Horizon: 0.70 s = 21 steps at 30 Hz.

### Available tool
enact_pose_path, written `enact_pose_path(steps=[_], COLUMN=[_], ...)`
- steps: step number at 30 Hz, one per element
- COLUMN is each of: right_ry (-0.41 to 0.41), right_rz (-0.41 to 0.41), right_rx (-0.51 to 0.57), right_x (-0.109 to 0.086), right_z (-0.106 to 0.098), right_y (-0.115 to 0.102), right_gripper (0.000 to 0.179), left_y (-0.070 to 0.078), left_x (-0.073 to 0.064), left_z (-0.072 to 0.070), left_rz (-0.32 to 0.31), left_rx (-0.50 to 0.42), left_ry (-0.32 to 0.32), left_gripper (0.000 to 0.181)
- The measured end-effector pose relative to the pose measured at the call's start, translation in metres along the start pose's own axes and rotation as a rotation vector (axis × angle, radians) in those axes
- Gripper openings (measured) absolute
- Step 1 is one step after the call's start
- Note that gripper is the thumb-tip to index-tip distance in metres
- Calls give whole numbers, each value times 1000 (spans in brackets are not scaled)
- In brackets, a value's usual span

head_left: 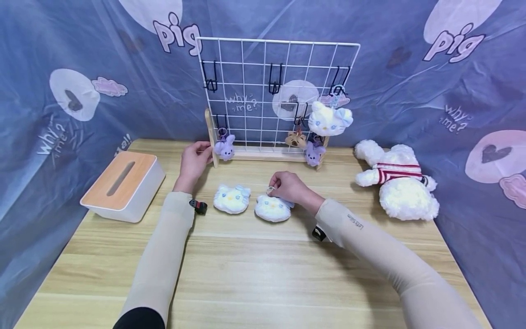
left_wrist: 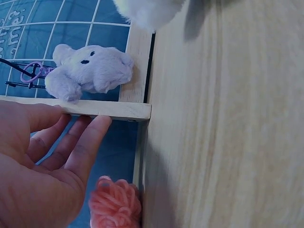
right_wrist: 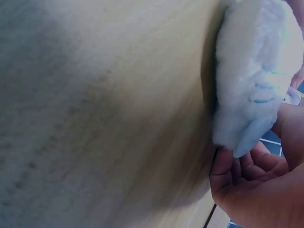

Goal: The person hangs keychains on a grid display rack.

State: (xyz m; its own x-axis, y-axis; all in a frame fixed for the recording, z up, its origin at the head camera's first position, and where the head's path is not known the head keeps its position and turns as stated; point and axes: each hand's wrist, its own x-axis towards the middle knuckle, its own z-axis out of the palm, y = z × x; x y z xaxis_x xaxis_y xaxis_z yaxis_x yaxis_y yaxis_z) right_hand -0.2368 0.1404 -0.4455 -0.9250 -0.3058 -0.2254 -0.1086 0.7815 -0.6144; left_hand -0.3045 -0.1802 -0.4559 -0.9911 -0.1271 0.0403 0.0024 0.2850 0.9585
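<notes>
A white wire-grid rack (head_left: 253, 93) on a wooden stand is at the back of the table. At its left post (left_wrist: 135, 111), my left hand (head_left: 195, 160) holds on with thumb and fingertips at the edge. In front of the rack, my right hand (head_left: 289, 187) pinches the ring (head_left: 270, 189) of a white cat-face plush keychain (head_left: 273, 210) with a blue bow. This plush (right_wrist: 256, 71) is close over the tabletop in the right wrist view. A matching cat plush (head_left: 231, 199) lies to its left.
Black hooks (head_left: 275, 82) hang on the grid, some bearing purple rabbit plushes (head_left: 224, 148), a brown plush (head_left: 296, 139) and a cat plush (head_left: 327, 119). A tissue box (head_left: 139, 196) stands left, a fluffy striped-sweater toy (head_left: 407, 196) right. The left wrist view shows a pink looped ball (left_wrist: 115, 204).
</notes>
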Motion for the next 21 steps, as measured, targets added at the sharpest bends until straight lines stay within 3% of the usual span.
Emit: enact_pose_path(steps=[8,21], right_ry=[-3,7], right_rz=[-3,-57], right_rx=[70,196], right_x=[-5,-9], right_z=[-4,-7], right_y=[3,18], right_gripper=[9,14], left_y=[2,1], left_x=[-1,-1], left_z=[0,0], left_rz=[2,8], left_rx=[12,9], left_ry=[-2,-1], left_gripper=[34,34])
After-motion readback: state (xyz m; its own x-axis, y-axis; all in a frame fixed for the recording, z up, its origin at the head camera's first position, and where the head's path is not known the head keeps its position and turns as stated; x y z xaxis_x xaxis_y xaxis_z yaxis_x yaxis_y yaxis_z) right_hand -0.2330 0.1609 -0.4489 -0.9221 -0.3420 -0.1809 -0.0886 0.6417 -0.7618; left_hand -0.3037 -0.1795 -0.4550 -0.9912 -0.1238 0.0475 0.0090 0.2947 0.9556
